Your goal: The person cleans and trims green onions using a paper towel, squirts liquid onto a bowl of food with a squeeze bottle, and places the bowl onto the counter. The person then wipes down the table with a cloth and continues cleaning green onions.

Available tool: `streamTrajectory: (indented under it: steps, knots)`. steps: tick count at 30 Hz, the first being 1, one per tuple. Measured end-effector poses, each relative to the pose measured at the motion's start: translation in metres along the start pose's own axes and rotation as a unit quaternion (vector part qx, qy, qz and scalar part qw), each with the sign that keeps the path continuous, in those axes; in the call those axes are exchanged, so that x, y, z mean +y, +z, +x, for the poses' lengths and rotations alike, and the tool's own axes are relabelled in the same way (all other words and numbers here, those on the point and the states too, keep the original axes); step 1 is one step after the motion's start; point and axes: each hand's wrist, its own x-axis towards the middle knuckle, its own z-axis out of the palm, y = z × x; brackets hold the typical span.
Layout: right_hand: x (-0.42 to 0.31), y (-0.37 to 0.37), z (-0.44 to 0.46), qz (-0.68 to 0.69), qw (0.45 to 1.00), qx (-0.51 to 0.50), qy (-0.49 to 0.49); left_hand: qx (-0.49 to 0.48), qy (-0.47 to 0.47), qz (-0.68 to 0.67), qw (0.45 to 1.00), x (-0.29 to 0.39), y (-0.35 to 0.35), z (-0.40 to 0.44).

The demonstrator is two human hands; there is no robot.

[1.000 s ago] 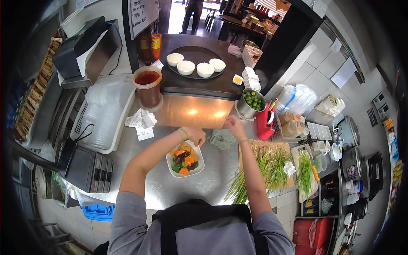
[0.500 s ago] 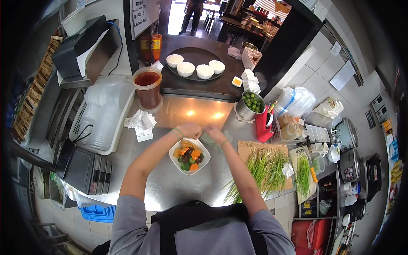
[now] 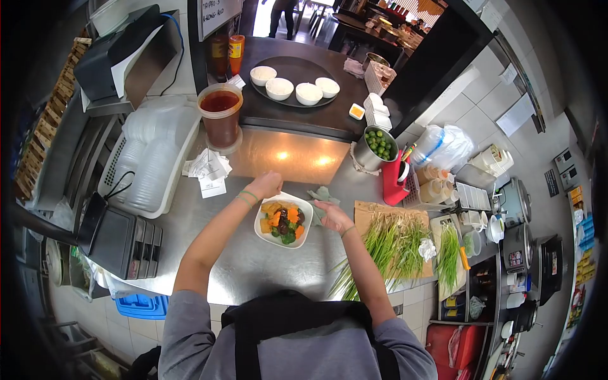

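A white square bowl of vegetables, with orange carrot pieces, dark mushrooms and green broccoli, sits on the steel counter. My left hand is closed just above the bowl's upper left edge; whatever its fingers hold is too small to name. To the right of the bowl is my right hand, its index finger stretched out at a greyish-green cloth. Part of that cloth lies behind the fingers.
Four white bowls stand on a round black tray at the pass. A tub of red-brown liquid and paper slips are left. Green stalks, a pot of limes and a red holder are right. A person stands beyond.
The bowl has shifted right relative to the cloth. My left hand has moved up and left, while my right hand has come in from the upper right and then down beside the bowl. The view has tilted slightly.
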Motion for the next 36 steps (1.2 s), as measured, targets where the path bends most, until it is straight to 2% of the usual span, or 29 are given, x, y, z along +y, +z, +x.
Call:
streamTrajectory:
  steps: [5, 8, 11, 14, 17, 20, 23, 24, 27, 30, 33, 34, 36]
  knots:
    - [0.032, 0.018, -0.014, 0.173, 0.982, -0.014, -0.072, 0.082, -0.094, 0.014, 0.992, -0.002, 0.006, -0.021]
    - [0.042, 0.031, -0.030, 0.145, 0.983, 0.042, -0.101, 0.109, -0.122, 0.006, 0.986, -0.005, 0.011, -0.035]
    - [0.057, 0.020, -0.038, 0.104, 0.991, -0.014, -0.088, 0.164, -0.139, 0.016, 0.976, -0.008, 0.019, -0.046]
    - [0.060, -0.011, -0.049, 0.065, 0.997, -0.022, -0.041, 0.148, -0.153, 0.002, 0.977, -0.014, 0.019, -0.049]
    - [0.041, -0.020, -0.066, 0.136, 0.990, -0.016, -0.043, 0.147, -0.129, -0.013, 0.980, -0.017, 0.015, -0.052]
    - [0.020, -0.028, -0.079, 0.142, 0.987, 0.022, -0.076, 0.121, -0.131, -0.037, 0.983, -0.016, 0.008, -0.053]
    - [0.005, -0.045, -0.081, -0.005, 0.968, 0.125, -0.216, 0.115, -0.133, -0.046, 0.983, -0.015, 0.003, -0.053]
    - [0.000, -0.058, -0.078, -0.135, 0.939, 0.131, -0.289, 0.115, -0.128, -0.047, 0.984, -0.015, 0.003, -0.053]
    - [-0.035, -0.065, -0.104, -0.300, 0.878, 0.260, -0.267, 0.114, -0.119, -0.047, 0.985, -0.018, 0.004, -0.051]
    - [-0.054, -0.063, -0.110, -0.209, 0.817, 0.291, -0.451, 0.113, -0.116, -0.043, 0.986, -0.019, 0.004, -0.047]
    - [-0.068, -0.054, -0.105, -0.087, 0.832, 0.237, -0.493, 0.108, -0.111, -0.033, 0.987, -0.020, 0.004, -0.044]
    - [-0.065, -0.055, -0.093, -0.063, 0.853, 0.209, -0.473, 0.106, -0.111, -0.032, 0.988, -0.019, 0.003, -0.044]
    - [-0.056, -0.048, -0.077, -0.086, 0.915, 0.180, -0.351, 0.102, -0.107, -0.033, 0.988, -0.018, 0.002, -0.043]
